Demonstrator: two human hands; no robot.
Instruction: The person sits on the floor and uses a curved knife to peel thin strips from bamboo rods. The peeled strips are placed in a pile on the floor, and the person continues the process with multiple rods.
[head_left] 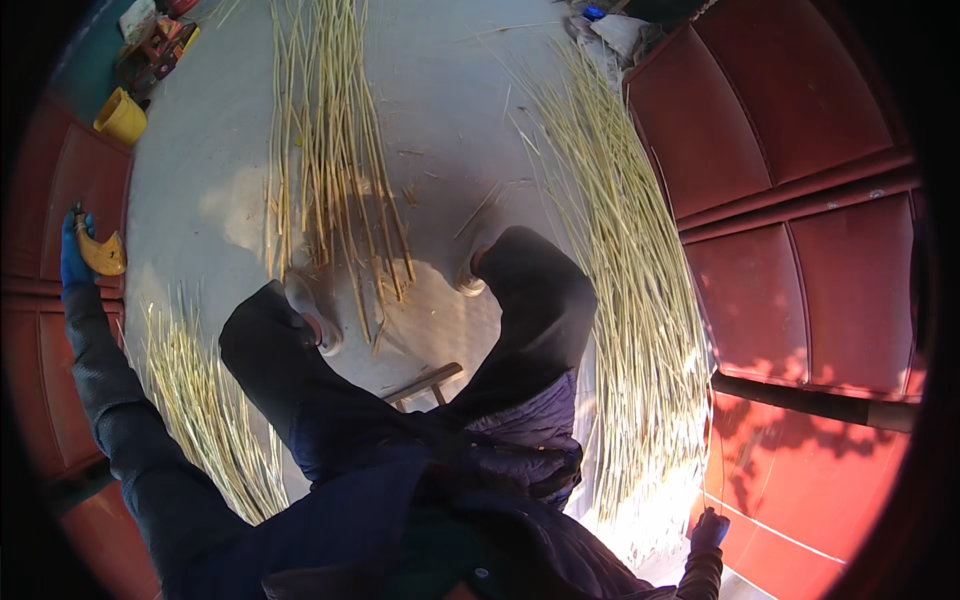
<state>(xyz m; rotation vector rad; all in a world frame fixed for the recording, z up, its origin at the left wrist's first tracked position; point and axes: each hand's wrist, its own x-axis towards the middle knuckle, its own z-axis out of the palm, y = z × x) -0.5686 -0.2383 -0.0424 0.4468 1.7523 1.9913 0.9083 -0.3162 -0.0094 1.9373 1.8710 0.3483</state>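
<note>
My left hand (75,262), in a blue glove, reaches far out to the left at the end of a stretched arm. It is closed on a hooked knife (103,256) with a broad, curved, yellowish blade. My right hand (709,531), also blue-gloved, is at the lower right, its fingers closed on a thin stalk (711,450) that rises from it past the red panels. Between my spread feet and beyond lies a bundle of long peeled-looking stalks (330,150), cut ends toward me.
A long heap of pale stalks (630,290) lies along my right side, a shorter heap (200,400) at my left. A low wooden stool (425,382) shows between my legs. Red panelled doors (760,270) stand on the right; a yellow bucket (122,118) is at the far left.
</note>
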